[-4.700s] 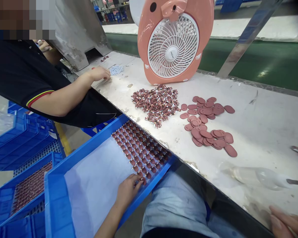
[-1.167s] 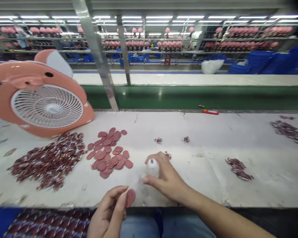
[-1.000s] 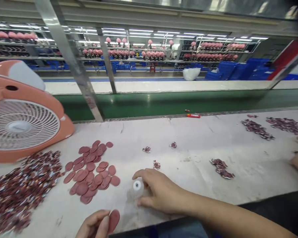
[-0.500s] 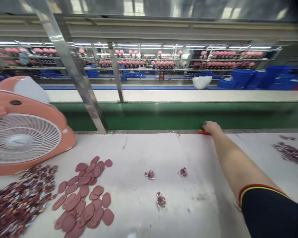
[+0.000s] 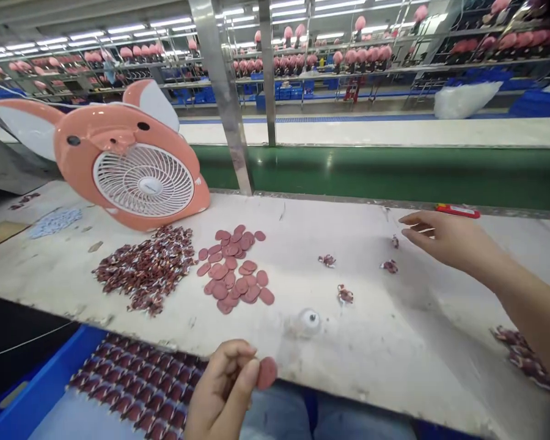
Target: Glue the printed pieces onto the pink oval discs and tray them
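Note:
Close to the table's near edge, my left hand [image 5: 224, 391] pinches a dull red oval disc [image 5: 267, 373] between thumb and fingers. My right hand [image 5: 449, 238] is over the far right of the table, its fingers apart and holding nothing. Just left of its fingertips is a small brown-and-white piece [image 5: 395, 241]. Similar crumpled little pieces [image 5: 345, 294] lie separately on the white table [image 5: 293, 354]. Beyond the right hand, a red box cutter [image 5: 458, 211] rests along the far edge. A loose spread of the same red discs [image 5: 231, 275] lies left of the middle.
Left of the discs is a heap of small brown pieces [image 5: 146, 266], with an orange animal-shaped fan [image 5: 142, 165] behind it. A blue crate [image 5: 68, 373] at lower left holds rows of brown parts. A metal post [image 5: 229, 104] rises at the far edge, before a green strip [image 5: 371, 174].
My right hand has let go of the red box cutter and drawn back from the far edge. My left hand has come into view with a disc. The view has swung left and down.

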The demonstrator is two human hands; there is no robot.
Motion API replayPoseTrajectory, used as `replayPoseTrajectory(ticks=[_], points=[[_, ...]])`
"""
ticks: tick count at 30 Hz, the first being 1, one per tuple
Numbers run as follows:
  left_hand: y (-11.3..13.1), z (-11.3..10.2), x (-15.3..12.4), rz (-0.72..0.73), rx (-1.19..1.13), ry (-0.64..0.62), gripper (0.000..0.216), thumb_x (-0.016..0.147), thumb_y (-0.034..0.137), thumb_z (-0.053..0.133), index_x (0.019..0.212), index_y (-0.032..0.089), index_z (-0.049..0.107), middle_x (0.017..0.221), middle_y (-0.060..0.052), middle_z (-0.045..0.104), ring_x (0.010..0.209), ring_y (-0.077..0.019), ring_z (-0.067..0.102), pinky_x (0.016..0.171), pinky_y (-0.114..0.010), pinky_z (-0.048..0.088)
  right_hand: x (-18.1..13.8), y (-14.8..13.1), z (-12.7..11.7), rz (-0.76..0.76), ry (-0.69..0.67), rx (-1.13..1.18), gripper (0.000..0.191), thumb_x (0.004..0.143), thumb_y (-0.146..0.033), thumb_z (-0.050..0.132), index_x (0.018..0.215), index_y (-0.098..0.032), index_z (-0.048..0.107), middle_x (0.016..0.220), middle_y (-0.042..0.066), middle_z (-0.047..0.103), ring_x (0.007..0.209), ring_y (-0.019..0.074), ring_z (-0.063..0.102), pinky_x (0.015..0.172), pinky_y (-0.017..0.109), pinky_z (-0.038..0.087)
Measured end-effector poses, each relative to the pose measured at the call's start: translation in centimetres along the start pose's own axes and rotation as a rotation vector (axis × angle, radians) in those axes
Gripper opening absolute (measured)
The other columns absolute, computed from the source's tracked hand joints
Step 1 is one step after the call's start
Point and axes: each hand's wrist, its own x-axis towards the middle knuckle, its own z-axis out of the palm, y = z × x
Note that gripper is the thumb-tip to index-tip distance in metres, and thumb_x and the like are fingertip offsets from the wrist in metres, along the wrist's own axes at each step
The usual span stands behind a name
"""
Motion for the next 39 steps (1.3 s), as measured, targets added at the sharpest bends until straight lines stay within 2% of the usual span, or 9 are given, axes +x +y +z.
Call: replayPoseTrajectory(ticks=[3,6,10,14,19,23,26,32,39], points=[[-0.2,0.0,-1.1,0.063,0.059,-0.118,0.028,0.078,0.048,0.069,0.083,0.022,0.062,0.066,0.001,0.063,0.062,-0.0135,0.058,0.064,-0.024,0.048,-9.1,-5.1,0.3,-0.141,0.038,0.196,0.034,0.09,-0.055,0.055,0.1,-0.026,0.07,0.09,0.004,0.071,0.076,0.0188,0.067,0.068,0.031,0.055],[-0.5,0.1,-2.2,0.158,0.15,-0.246,0.023,0.082,0.045,0.064,0.081,0.022,0.063,0.066,0.001,0.064,0.063,-0.0147,0.059,0.063,-0.025,0.046,-17.0,-10.2,2.3,-0.339,-0.195,0.547,0.03,0.086,-0.051,0.062,0.103,-0.028,0.07,0.084,0.002,0.073,0.069,0.0172,0.068,0.061,0.025,0.057],[-0.8,0.3,-3.3,0.238,0.112,-0.328,0.019,0.083,0.039,0.065,0.075,0.022,0.067,0.064,0.0,0.063,0.06,-0.0146,0.059,0.06,-0.024,0.044,-21.7,-14.2,5.9,-0.171,-0.53,0.988,0.019,0.086,-0.037,0.069,0.099,-0.024,0.07,0.08,0.004,0.073,0.069,0.0164,0.069,0.064,0.024,0.056],[-1.6,0.3,-3.4,0.272,-0.138,-0.308,0.027,0.07,0.046,0.078,0.085,0.024,0.074,0.074,-0.003,0.066,0.067,-0.0171,0.06,0.063,-0.026,0.047,-23.0,-16.0,8.4,0.091,-0.483,1.237,0.029,0.087,-0.049,0.067,0.093,-0.02,0.063,0.07,0.002,0.068,0.058,0.0146,0.065,0.055,0.024,0.053],[-2.8,0.4,-3.5,0.371,-0.202,-0.146,0.026,0.061,0.046,0.085,0.078,0.027,0.08,0.076,-0.005,0.069,0.074,-0.0185,0.063,0.067,-0.026,0.05,-23.7,-16.7,9.6,-0.004,-0.398,1.142,0.032,0.091,-0.052,0.06,0.09,-0.02,0.06,0.065,0.001,0.064,0.051,0.0141,0.06,0.047,0.024,0.049],[-2.9,0.0,-3.6,0.19,-0.337,-0.057,0.039,0.048,0.051,0.089,0.076,0.025,0.078,0.082,-0.006,0.077,0.071,-0.0224,0.07,0.065,-0.029,0.055,-21.1,-14.4,9.8,-0.051,-0.125,0.874,0.026,0.082,-0.043,0.07,0.097,-0.022,0.063,0.09,0.008,0.066,0.085,0.0258,0.062,0.081,0.043,0.051],[-2.9,-0.3,-3.3,0.047,-0.428,-0.045,0.043,0.046,0.048,0.09,0.078,0.022,0.076,0.079,-0.006,0.078,0.062,-0.0193,0.07,0.055,-0.024,0.054,-18.4,-13.2,10.4,-0.066,-0.001,0.696,0.052,0.074,-0.039,0.077,0.119,-0.022,0.058,0.111,0.012,0.061,0.106,0.0347,0.053,0.096,0.056,0.039],[-3.4,-0.4,-2.6,-0.01,-0.499,-0.044,0.048,0.045,0.048,0.091,0.08,0.019,0.075,0.076,-0.006,0.077,0.058,-0.0143,0.065,0.049,-0.019,0.051,-16.9,-14.1,11.8,-0.174,-0.058,0.621,0.026,0.085,-0.038,0.062,0.106,-0.022,0.061,0.105,0.01,0.063,0.102,0.0324,0.054,0.092,0.05,0.041],[-3.3,-0.7,-2.3,-0.105,-0.598,-0.055,0.05,0.046,0.049,0.09,0.082,0.019,0.074,0.075,-0.005,0.076,0.056,-0.0111,0.063,0.049,-0.018,0.048,-20.2,-13.5,9.1,-0.07,-0.143,0.807,0.047,0.094,-0.045,0.046,0.133,-0.028,0.026,0.085,0.002,0.061,0.071,0.0208,0.06,0.069,0.034,0.051]])
